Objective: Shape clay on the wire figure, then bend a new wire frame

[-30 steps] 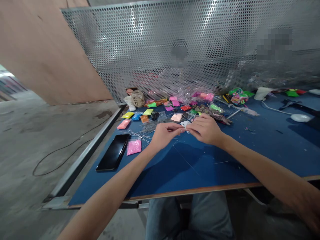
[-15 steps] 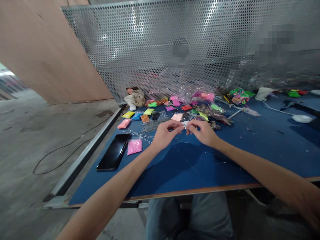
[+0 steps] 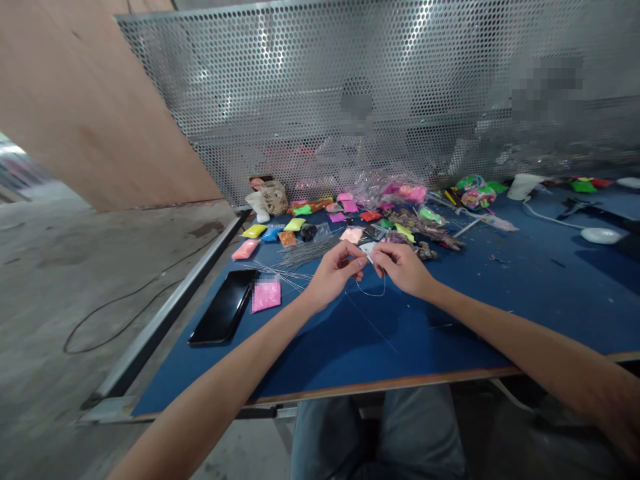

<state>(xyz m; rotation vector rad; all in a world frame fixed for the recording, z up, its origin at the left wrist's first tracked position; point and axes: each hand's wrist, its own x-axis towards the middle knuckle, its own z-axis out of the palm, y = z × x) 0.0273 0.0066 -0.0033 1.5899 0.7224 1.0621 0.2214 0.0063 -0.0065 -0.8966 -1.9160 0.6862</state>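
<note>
Above the blue tabletop, my left hand [image 3: 333,273] and my right hand [image 3: 404,268] face each other, fingertips almost meeting. Both are closed in a pinch around a small white piece [image 3: 369,248], whose exact kind is hidden by the fingers. A thin wire [image 3: 373,295] curves in a loop below the fingertips, and I cannot tell which hand grips its ends. Just beyond the left hand lies a bundle of thin metal wires [image 3: 307,253]. A pale pink packet [image 3: 351,235] rests behind the fingers. Brownish, twisted figure-like pieces [image 3: 425,230] lie beyond the right hand.
A black phone [image 3: 224,308] and a pink packet [image 3: 267,295] lie on the left of the blue table [image 3: 320,360]. Several coloured packets sit farther back, before a perforated metal panel [image 3: 300,87]. At the right are a white cup [image 3: 524,187] and a white oval object [image 3: 600,236].
A loop of thin wire now shows below my fingertips. The white piece is slightly more exposed between the hands. The whole view has shifted a little; both hands keep their pinch.
</note>
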